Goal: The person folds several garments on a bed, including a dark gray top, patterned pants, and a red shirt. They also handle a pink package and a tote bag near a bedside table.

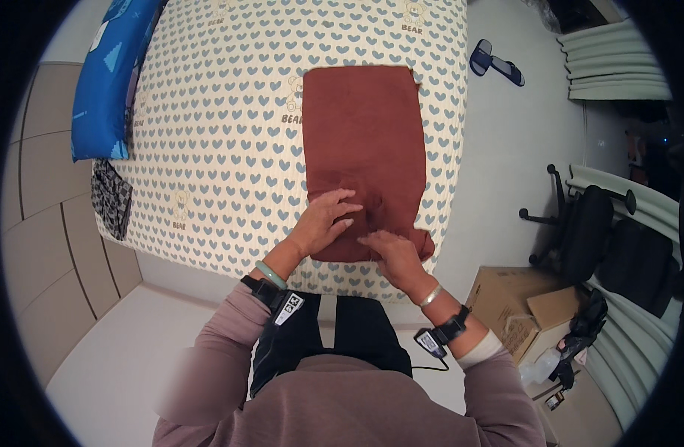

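Note:
A rust-red piece of cloth, perhaps a garment (364, 128), lies flat on the bed, roughly rectangular, with wrinkles and a bunched fold near its lower right corner. My left hand (328, 218) rests over its lower left part, fingers apart and palm down. On the lower edge, right of the middle, is my right hand (398, 254), its fingers bent against the fabric; whether they pinch it cannot be told. Under both hands spreads a cream bed sheet (224, 151) printed with blue hearts and bears.
A blue pillow or folded quilt (104, 95) and a checked cloth (111, 198) lie along the bed's left side. To the right are slippers (495, 62) on the floor, a black office chair (588, 234) and an open cardboard box (504, 302).

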Demonstrator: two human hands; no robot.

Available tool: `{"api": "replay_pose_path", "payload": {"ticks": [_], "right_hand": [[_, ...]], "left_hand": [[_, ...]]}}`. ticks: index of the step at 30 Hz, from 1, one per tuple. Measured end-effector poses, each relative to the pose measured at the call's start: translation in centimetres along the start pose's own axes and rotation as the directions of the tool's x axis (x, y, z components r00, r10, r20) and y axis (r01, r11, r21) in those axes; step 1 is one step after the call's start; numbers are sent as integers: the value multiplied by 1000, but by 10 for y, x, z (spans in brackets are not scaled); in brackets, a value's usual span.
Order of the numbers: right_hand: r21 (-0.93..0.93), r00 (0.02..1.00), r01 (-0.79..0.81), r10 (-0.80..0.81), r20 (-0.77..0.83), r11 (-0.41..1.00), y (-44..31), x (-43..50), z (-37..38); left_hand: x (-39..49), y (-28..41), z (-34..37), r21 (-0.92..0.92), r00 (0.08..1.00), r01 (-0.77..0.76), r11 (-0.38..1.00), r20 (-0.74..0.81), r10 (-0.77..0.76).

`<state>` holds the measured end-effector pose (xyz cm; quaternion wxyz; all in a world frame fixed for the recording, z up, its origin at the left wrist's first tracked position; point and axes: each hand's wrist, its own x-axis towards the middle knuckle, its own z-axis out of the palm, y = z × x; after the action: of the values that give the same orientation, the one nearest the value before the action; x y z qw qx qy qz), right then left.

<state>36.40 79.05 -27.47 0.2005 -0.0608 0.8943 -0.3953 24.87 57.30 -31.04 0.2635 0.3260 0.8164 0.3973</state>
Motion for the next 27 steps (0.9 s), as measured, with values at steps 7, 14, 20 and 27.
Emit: {"api": "replay_pose_path", "payload": {"ticks": [7, 14, 20, 27], "right_hand": [[276, 908, -171, 42, 418, 946, -33, -22, -36], [-23, 929, -3, 12, 369, 1000, 45, 98, -59], [-85, 969, -93, 71, -237, 992, 72, 126, -61], [376, 769, -384, 517, -375, 843, 76, 22, -20]], "left_hand": [[-61, -32, 26, -502, 785, 511, 698, 602, -142], [-72, -71, 41, -664, 710, 665, 342, 418, -567], [-53, -68, 12, -779, 790, 416, 470, 53, -611], [-55, -66, 50, -767, 857, 240, 595, -121, -501]]}}
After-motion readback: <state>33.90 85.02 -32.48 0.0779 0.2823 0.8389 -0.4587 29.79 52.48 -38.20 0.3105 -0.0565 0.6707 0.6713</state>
